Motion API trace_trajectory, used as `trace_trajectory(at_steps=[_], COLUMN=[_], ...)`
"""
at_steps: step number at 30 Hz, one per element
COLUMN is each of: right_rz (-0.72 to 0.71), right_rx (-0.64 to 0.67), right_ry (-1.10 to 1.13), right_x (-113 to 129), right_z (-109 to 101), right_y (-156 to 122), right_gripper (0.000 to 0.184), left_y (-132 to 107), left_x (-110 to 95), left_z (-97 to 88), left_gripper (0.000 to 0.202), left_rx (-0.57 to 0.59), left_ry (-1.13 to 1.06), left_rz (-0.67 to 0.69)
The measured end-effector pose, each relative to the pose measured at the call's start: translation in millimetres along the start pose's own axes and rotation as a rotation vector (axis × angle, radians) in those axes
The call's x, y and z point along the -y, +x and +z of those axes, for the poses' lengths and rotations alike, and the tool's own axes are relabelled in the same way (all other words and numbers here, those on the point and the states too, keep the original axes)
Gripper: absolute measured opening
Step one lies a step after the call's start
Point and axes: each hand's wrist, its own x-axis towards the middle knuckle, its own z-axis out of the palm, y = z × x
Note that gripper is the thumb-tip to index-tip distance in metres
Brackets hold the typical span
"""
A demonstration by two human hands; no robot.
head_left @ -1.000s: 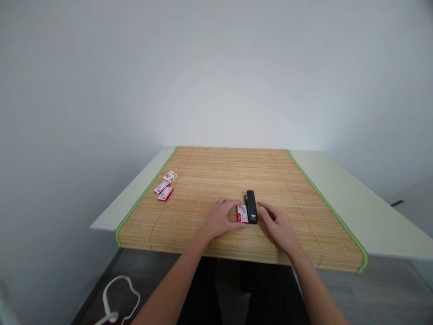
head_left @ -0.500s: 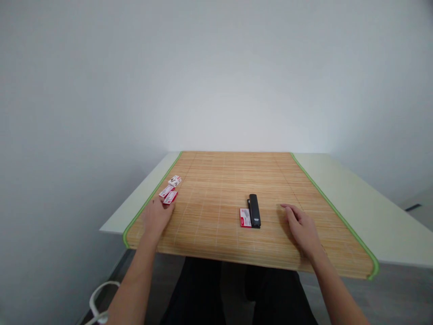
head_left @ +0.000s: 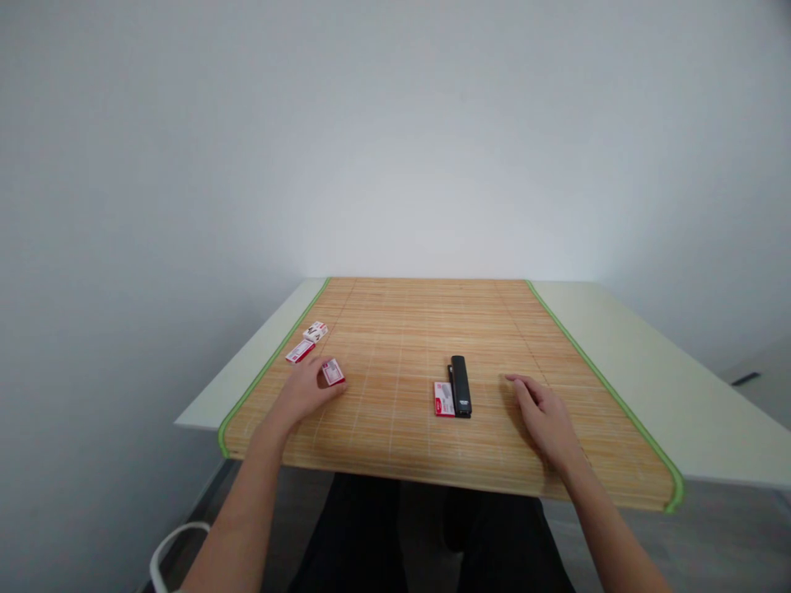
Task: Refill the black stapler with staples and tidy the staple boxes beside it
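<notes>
Toward the desk's left edge, your left grip clamps a box between thumb and fingers, likely for steadiness, while your right grip's closure is unclear.

There are four small boxes and one stapler.

Wears black trousers, apparently plain, though too dimly lit to tell the cloth. Shows slim bare forearms, a bare left hand and a bare right hand.
</notes>
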Motion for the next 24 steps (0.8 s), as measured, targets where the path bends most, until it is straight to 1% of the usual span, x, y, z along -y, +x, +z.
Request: trace_trajectory(at_steps=[2,4,7,11,14,16,18,21,24], right_rz=[-0.008,-0.011,-0.013,-0.018,-0.019,-0.023,-0.032,-0.035,-0.019], right_rx=[0.021,0.032,0.033,0.026,0.027,0.046,0.08,0.104,0.102], right_ry=[-0.012,-0.026,-0.024,-0.019,-0.037,-0.05,-0.054,-0.046,-0.038], right_x=[1.1,2.2,3.9,5.8,6.4,6.9,7.7,8.5,7.8], right_z=[0.0,0.1,0.1,0.1,0.0,-0.3,-0.7,-1.0,-0.7], right_y=[-0.7,-1.3,-2.0,-1.8,-1.8,-2.6,-3.8,-5.0,-4.7], right_gripper=[0.045,0.045,0.045,0.046,0.048,0.049,0.049,0.047,0.045], left_y=[-4.3,-9.4,-19.2,-32.2,-37.8,-39.3,-39.9,-41.1,-43.4], left_x=[-8.0,-22.2,-57.5,-112.4,-140.1,-149.5,-153.1,-153.0,-151.3], left_z=[0.5,5.2,20.5,48.4,65.3,72.5,76.7,80.4,83.8], left_gripper=[0.068,0.069,0.066,0.058,0.058,0.058,0.057,0.059,0.067], left_rx=[0.104,0.199,0.291,0.267,0.279,0.292,0.313,0.338,0.333], left_ry=[-0.074,-0.182,-0.304,-0.334,-0.353,-0.355,-0.354,-0.353,-0.353], left_rz=[0.083,0.143,0.223,0.421,0.535,0.58,0.602,0.605,0.592])
